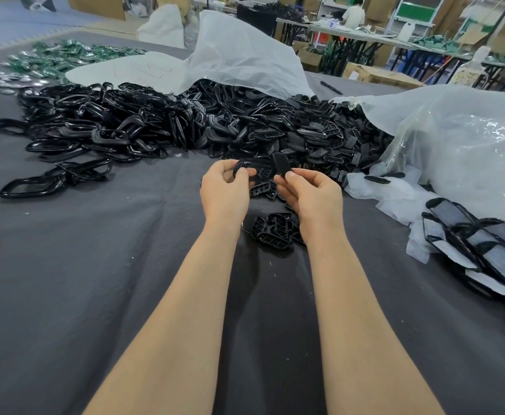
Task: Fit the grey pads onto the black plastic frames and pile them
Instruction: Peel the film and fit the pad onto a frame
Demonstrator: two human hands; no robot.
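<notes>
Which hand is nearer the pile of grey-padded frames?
Right. The right hand sits left of the pile of grey-padded frames; the left hand is farther left still.

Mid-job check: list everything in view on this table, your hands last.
glossy black plastic loop frames: heap, black, left to centre
black perforated plastic plates: heap, black, centre right
loose perforated plates: several, black, between the wrists
grey pads on white backing: pile, grey-white, right edge
clear plastic bag: one, clear, right
white sack: one, white, behind the heaps
green packets: many, green, far left
black marker pen: one, black, far centre
dark grey cloth: one, covering the table
left hand: one, holding a black loop frame
right hand: one, pinching a dark flat piece
</notes>
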